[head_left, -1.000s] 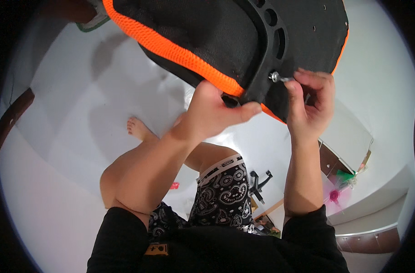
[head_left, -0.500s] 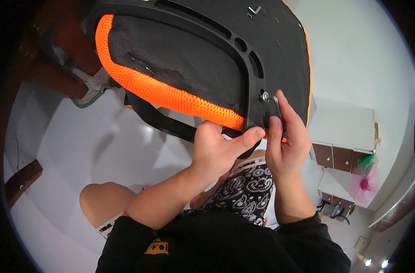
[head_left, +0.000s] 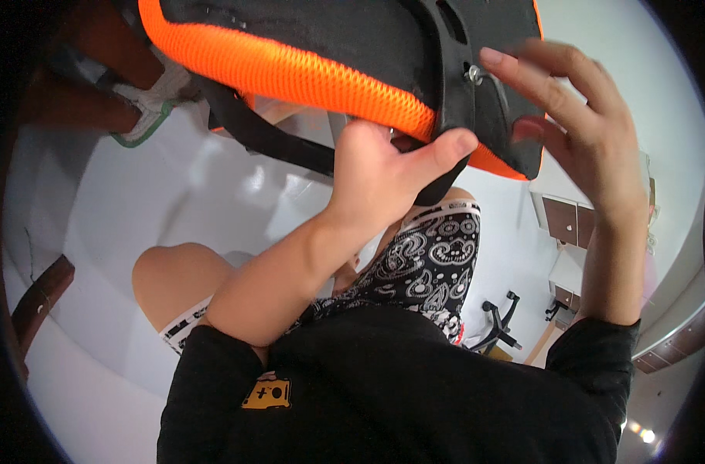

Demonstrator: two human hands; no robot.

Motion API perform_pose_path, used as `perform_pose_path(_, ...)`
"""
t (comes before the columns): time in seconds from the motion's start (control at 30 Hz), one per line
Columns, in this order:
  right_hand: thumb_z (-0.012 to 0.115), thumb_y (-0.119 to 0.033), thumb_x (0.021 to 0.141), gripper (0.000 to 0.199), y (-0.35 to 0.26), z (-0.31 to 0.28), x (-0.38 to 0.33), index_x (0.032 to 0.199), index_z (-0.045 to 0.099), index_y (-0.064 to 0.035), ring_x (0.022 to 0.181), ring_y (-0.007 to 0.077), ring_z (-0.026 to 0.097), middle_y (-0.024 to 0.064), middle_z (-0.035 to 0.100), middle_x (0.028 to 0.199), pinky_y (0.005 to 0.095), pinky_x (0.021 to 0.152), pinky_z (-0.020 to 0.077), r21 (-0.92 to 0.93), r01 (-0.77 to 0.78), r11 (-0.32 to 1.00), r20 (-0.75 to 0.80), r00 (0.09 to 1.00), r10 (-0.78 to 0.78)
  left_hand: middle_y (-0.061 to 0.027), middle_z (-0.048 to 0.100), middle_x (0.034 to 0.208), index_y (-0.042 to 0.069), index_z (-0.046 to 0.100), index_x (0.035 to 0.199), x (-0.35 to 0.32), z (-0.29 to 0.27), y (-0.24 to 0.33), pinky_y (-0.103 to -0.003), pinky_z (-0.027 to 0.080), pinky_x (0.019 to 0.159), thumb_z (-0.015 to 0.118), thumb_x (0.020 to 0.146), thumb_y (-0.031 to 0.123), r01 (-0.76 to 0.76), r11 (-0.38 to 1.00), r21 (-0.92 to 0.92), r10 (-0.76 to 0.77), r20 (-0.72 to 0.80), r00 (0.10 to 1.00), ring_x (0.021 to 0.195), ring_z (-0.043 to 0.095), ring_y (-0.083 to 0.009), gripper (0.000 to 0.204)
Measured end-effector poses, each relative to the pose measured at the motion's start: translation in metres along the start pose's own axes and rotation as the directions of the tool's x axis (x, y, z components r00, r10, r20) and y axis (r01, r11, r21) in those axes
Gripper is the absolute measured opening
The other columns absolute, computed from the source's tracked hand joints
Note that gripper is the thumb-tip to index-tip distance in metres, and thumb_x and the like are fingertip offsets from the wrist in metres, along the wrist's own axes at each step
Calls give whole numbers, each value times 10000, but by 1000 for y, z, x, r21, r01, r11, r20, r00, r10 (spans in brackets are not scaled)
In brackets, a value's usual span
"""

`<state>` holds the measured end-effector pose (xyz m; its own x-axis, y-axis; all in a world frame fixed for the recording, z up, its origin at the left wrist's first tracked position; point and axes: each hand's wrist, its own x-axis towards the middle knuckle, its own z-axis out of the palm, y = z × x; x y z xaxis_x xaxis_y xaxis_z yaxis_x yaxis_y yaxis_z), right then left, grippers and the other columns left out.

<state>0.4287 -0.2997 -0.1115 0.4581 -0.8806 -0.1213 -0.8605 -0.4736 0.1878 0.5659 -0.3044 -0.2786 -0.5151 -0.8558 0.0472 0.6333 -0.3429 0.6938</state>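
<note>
Beyond the paisley-patterned shorts (head_left: 445,247), at the far side, is an upholstered chair section (head_left: 314,31) in black fabric with orange mesh edging (head_left: 290,69), its far part cut off by the edge of view. Along its right part runs a black plastic bracket (head_left: 457,93), with a silvery bolt (head_left: 473,75) standing proud of it. The left hand (head_left: 379,170) grasps the bracket's near end, thumb across the front; its other fingers are largely hidden. The right hand (head_left: 592,116) is just right of the bolt, fingers spread and bent, apparently clasping nothing. A thin dark shape at the bolt head looks like a hex key (head_left: 491,77), though it is too small and blurred to be sure. A black legged base (head_left: 498,325) is at the near right, well apart from the chair section.

The step in hand seems to be turning the bolt; whether to tighten or loosen it cannot be told. The next move would call for the right fingers to close on the key and turn it squarely while the left hand steadies the bracket.
</note>
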Motion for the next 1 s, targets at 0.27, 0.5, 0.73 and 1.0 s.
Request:
perform_pose_path(0.27, 667, -120, 785, 129, 0, 4, 17, 902, 637, -75, 693, 153, 562, 20, 600, 798, 256, 609, 444, 158, 66, 985, -84, 995, -53, -23, 619, 711, -27, 627, 808, -6, 5, -7, -242, 449, 607, 770, 751, 313, -57, 996, 63, 57, 16, 998, 661, 541, -67, 373)
perform_pose_path(0.5, 595, -63, 844, 95, -38, -11, 40, 929, 589, -20, 566, 76, 504, 31, 597, 717, 230, 523, 416, 404, -498, 767, -25, 832, 554, -20, 615, 733, -34, 617, 821, -8, 15, 12, -241, 451, 624, 735, 773, 208, -75, 995, 63, 71, 58, 996, 679, 545, -71, 273)
perform_pose_path(0.73, 606, -101, 842, 80, 7, -15, 26, 858, 592, -25, 641, 101, 545, 32, 599, 767, 237, 571, 456, 494, -613, 616, 113, 748, 654, -14, 572, 604, -42, 593, 695, -9, 24, 8, -251, 425, 524, 754, 742, 230, -127, 992, 21, 126, 25, 992, 564, 502, -67, 320)
perform_pose_path(1.0, 469, -261, 967, 254, 5, 18, -19, 944, 591, -39, 581, 68, 456, -21, 513, 695, 201, 520, 366, 741, -571, 353, 118, 629, 768, -8, 635, 797, -11, 647, 849, -14, 22, 20, -214, 463, 657, 700, 821, 198, 15, 952, 304, -46, 93, 995, 746, 577, -61, 217)
